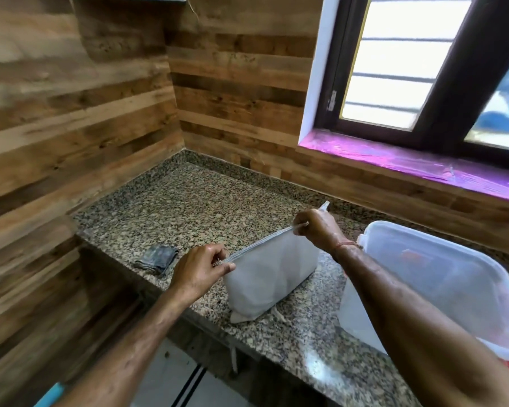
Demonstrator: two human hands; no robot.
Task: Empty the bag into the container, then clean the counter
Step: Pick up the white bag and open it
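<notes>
Now, where is the bag in this one? — Desk

Kitchen corner: a grey bag (272, 274) stands upright on the speckled granite counter (188, 207), near its front edge, with the container (441, 274) just to its right. The zip (259, 246) along the top looks closed. — Photographer

And the hands? — Desk

The left hand (199, 271) pinches the near end of the zip between thumb and curled fingers. It is likely on the pull, though that is too small to make out. The right hand (318, 227) pinches the far end, and the top edge is drawn taut between them. — Photographer

So the step is opening it. What makes it go well? — Desk

My reading: anchor the far end and hold the line tight, so the slider runs straight and doesn't snag the fabric. Leave the bag upright until it is fully open, so nothing spills on the stone. The container's translucent lid appears to be on, so it would have to come off before any pouring. — Photographer

Anything for the wipe-down? — Desk

A folded blue-grey cloth (157, 258) lies on the counter just left of the bag, apart from both hands. — Photographer
</notes>
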